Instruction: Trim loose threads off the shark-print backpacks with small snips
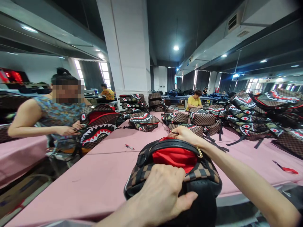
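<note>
A brown-checked backpack [205, 172] with black trim stands in front of me at the table's near edge, its top open on a red lining. My left hand [165, 186] is closed over the near rim of the opening, fingertips hidden inside and thumb lying outside. Beyond the black carry handle [174, 144], my right hand [187, 135] reaches over the far side of the bag with its fingers pinched together. A small dark thing shows at those fingertips, too little of it to name. A gold-coloured zip pull [200, 152] hangs beside my right wrist.
Red-handled scissors [287, 169] lie on the pink-covered table [106, 176] at right; a small red-and-dark tool [129, 147] lies left of centre. Piled shark-mouth backpacks [246, 116] fill the right side. At left a co-worker [59, 116] handles another backpack [99, 126].
</note>
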Action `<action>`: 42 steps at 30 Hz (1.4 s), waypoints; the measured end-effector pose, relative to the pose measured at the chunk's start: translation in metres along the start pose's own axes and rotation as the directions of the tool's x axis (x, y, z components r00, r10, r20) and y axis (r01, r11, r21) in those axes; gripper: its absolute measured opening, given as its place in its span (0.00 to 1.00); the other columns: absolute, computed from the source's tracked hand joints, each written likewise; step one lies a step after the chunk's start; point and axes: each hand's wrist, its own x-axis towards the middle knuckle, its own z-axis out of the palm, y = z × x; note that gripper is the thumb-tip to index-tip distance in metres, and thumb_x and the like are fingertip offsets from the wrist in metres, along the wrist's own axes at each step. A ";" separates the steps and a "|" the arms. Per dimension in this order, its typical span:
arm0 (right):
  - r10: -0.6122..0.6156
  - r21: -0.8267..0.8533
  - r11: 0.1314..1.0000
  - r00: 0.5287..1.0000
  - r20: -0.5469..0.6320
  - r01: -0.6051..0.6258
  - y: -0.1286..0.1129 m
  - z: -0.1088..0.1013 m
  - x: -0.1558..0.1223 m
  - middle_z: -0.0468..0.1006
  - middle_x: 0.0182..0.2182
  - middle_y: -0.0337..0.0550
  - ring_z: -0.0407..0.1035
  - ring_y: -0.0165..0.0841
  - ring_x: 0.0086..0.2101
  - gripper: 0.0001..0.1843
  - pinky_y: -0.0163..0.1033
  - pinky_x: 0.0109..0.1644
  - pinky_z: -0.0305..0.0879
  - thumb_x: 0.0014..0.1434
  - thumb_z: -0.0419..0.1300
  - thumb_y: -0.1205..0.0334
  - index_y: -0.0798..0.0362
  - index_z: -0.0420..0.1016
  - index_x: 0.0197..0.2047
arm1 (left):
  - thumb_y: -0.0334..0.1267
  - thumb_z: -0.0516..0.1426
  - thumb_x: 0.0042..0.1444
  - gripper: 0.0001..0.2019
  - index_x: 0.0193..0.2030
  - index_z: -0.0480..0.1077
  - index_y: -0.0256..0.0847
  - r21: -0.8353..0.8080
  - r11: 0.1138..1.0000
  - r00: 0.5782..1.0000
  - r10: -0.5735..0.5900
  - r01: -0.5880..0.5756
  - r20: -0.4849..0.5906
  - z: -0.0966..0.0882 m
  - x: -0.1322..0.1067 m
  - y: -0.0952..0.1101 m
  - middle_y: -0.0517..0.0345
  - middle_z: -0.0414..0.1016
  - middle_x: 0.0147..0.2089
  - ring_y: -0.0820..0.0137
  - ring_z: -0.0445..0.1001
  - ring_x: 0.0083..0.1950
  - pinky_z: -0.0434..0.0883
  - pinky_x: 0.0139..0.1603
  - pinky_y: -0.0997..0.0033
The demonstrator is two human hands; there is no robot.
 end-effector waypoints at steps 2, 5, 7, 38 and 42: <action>0.027 0.018 0.999 1.000 0.004 -0.027 -0.001 -0.002 -0.001 0.57 0.16 0.35 0.54 0.25 0.22 0.20 0.30 0.25 0.46 0.55 0.52 0.53 0.57 0.63 0.18 | 0.51 0.58 0.46 0.15 0.26 0.67 0.39 -0.097 0.994 0.986 -0.043 0.059 0.158 -0.013 0.008 -0.002 0.57 0.70 0.26 0.68 0.67 0.28 0.60 0.29 0.72; 0.008 0.057 0.998 1.000 0.000 -0.008 -0.002 -0.004 -0.004 0.54 0.16 0.34 0.53 0.25 0.22 0.20 0.30 0.26 0.46 0.55 0.52 0.53 0.57 0.63 0.18 | 0.51 0.60 0.42 0.16 0.25 0.65 0.39 -0.276 0.951 0.907 -0.014 0.143 0.422 -0.031 0.025 -0.012 0.61 0.67 0.26 0.71 0.64 0.28 0.58 0.27 0.75; -0.018 0.090 0.996 1.000 0.016 0.016 -0.002 -0.004 -0.003 0.55 0.16 0.34 0.54 0.25 0.23 0.20 0.30 0.26 0.47 0.55 0.52 0.54 0.58 0.65 0.18 | 0.53 0.58 0.44 0.18 0.24 0.63 0.39 -0.391 0.884 0.752 0.073 0.254 0.655 -0.034 0.039 -0.023 0.64 0.62 0.23 0.74 0.58 0.24 0.54 0.24 0.76; 0.326 0.975 0.224 0.943 -0.064 -0.011 0.023 0.038 -0.105 0.77 0.38 0.45 0.72 0.37 0.38 0.29 0.42 0.44 0.68 0.38 0.70 0.60 0.53 0.71 0.46 | 0.54 0.54 0.51 0.21 0.37 0.72 0.36 -0.794 0.507 0.933 -0.063 0.336 0.355 -0.019 0.100 -0.066 0.56 0.74 0.35 0.70 0.69 0.35 0.66 0.40 0.71; 0.393 0.936 0.349 0.913 -0.108 -0.039 0.046 0.037 -0.094 0.77 0.38 0.42 0.71 0.36 0.39 0.24 0.40 0.44 0.68 0.40 0.70 0.59 0.52 0.73 0.42 | 0.50 0.56 0.49 0.20 0.45 0.72 0.41 -0.699 0.706 0.992 -0.122 0.114 0.038 -0.054 0.072 -0.061 0.55 0.73 0.49 0.65 0.68 0.49 0.64 0.50 0.70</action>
